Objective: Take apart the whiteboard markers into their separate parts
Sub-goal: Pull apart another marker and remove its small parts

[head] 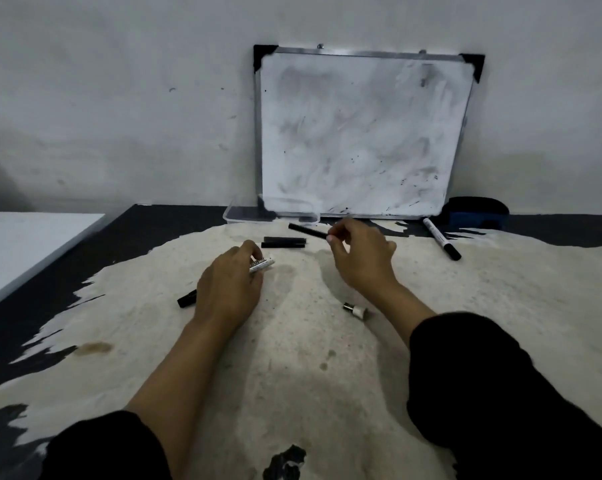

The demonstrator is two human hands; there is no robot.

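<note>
My left hand (228,284) rests on the table and grips a white marker barrel (263,265), whose open end pokes out to the right. A black cap (187,298) lies just left of that hand. My right hand (360,252) holds a thin black ink rod (307,231) by its right end, a little above the table. Two black rods (284,242) lie side by side between my hands. A small white and black tip piece (355,310) sits below my right wrist. A whole capped marker (441,238) lies to the right.
A smudged whiteboard (361,133) leans on the wall at the back. A clear plastic tray (237,213) stands at its foot, and a blue eraser (476,213) sits at its right. The worn table top (292,375) spreads below; a white surface (22,244) lies left.
</note>
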